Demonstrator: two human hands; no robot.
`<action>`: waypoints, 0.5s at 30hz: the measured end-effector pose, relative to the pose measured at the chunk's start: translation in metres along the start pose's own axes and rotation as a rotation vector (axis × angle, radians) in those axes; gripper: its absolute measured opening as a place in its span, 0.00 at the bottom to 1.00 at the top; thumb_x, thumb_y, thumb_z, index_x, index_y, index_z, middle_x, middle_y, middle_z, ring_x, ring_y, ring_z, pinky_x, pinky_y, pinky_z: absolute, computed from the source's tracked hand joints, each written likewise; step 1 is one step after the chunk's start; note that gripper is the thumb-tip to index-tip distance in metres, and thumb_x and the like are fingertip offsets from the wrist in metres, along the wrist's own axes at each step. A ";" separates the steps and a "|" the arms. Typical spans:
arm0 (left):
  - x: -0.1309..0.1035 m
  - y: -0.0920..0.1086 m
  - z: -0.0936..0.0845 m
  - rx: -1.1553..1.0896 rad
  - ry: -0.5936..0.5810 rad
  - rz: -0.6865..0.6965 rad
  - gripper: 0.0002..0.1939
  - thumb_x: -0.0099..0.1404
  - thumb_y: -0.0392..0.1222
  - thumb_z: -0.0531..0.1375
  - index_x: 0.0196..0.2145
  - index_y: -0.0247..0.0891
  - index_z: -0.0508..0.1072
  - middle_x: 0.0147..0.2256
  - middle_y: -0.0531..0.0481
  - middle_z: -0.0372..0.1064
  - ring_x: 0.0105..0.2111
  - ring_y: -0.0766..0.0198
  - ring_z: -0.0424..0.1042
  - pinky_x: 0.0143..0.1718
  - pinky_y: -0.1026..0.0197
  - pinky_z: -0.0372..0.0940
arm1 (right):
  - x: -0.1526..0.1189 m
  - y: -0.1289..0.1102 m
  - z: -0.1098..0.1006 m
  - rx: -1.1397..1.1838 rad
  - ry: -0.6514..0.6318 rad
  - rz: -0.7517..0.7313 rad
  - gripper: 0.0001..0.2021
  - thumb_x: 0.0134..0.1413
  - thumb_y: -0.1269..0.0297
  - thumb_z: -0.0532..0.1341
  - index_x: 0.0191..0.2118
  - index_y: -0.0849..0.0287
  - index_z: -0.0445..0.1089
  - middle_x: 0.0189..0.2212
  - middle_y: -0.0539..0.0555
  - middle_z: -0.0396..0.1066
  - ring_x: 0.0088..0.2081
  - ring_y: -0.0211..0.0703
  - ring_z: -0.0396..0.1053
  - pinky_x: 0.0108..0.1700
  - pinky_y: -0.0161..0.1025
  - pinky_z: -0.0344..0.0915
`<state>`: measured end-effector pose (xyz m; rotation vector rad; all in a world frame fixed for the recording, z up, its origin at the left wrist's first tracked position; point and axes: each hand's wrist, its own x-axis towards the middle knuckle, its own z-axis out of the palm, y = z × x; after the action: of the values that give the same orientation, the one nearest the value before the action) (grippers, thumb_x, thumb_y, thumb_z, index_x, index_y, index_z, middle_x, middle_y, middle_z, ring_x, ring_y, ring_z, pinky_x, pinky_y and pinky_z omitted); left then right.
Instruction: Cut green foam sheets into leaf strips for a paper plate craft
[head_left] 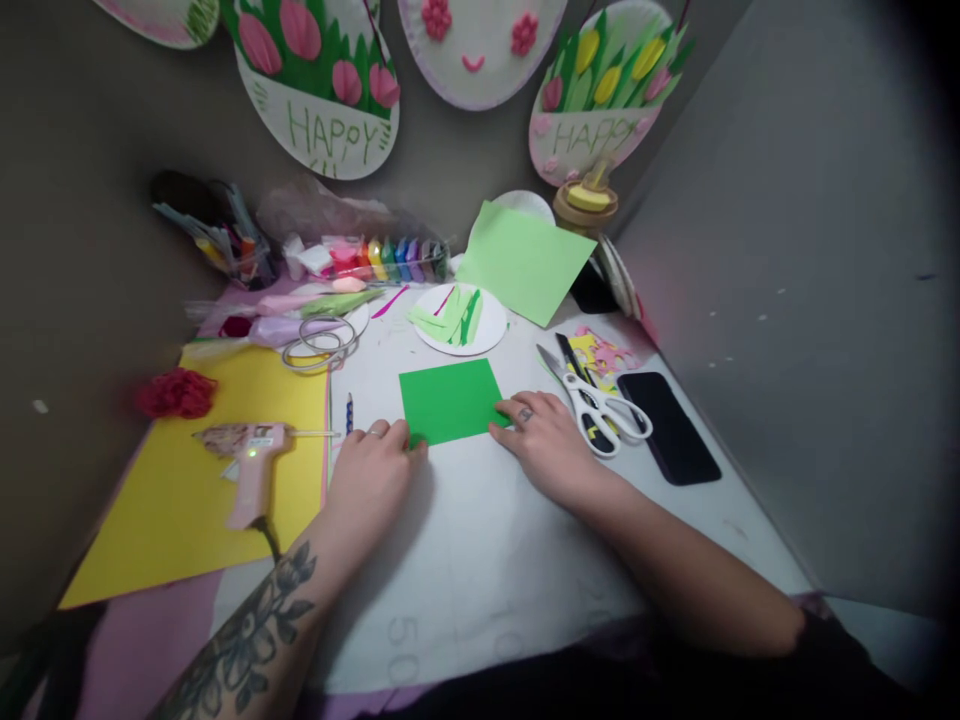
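From the head camera, we see a piece of green paper (452, 398) lying flat on our desk (450, 560), between our two hands. Our left hand (377, 462) has bent fingers at the paper's near left corner. Our right hand (547, 440) touches the right edge, with a small gap between thumb and finger. We cannot tell if either one is pinching the paper. Behind it sits a white plate (493, 328) with green strips on it, and behind that leans a big light green sheet (525, 262). On our right are white scissors (598, 407), then a black phone (670, 428). On our left, a blue pencil (349, 412) is near our hand, and a pink glue gun (256, 470) lies on yellow paper (157, 520)
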<state>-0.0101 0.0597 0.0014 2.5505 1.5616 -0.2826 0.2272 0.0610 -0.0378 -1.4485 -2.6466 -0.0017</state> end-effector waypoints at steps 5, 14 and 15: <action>-0.002 -0.009 0.000 0.033 0.002 0.008 0.12 0.64 0.33 0.52 0.31 0.39 0.75 0.34 0.43 0.70 0.36 0.53 0.66 0.34 0.54 0.56 | -0.004 0.008 -0.002 -0.035 -0.008 0.121 0.12 0.55 0.76 0.57 0.37 0.57 0.77 0.50 0.61 0.69 0.48 0.55 0.60 0.45 0.49 0.56; 0.002 -0.023 0.017 -0.203 0.292 -0.081 0.17 0.62 0.30 0.50 0.40 0.41 0.76 0.41 0.46 0.72 0.41 0.55 0.67 0.41 0.55 0.62 | 0.001 0.014 0.006 0.261 0.274 0.172 0.16 0.55 0.78 0.54 0.41 0.58 0.75 0.38 0.59 0.71 0.42 0.49 0.63 0.45 0.46 0.62; 0.003 -0.019 0.019 -0.231 0.288 -0.059 0.18 0.63 0.31 0.50 0.42 0.41 0.76 0.42 0.46 0.72 0.42 0.56 0.67 0.42 0.56 0.62 | 0.001 0.010 0.007 0.281 0.264 0.135 0.16 0.55 0.78 0.54 0.41 0.58 0.76 0.38 0.59 0.71 0.42 0.49 0.62 0.45 0.45 0.62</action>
<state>-0.0277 0.0670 -0.0177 2.4488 1.6528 0.2574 0.2345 0.0682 -0.0451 -1.4192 -2.2338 0.1718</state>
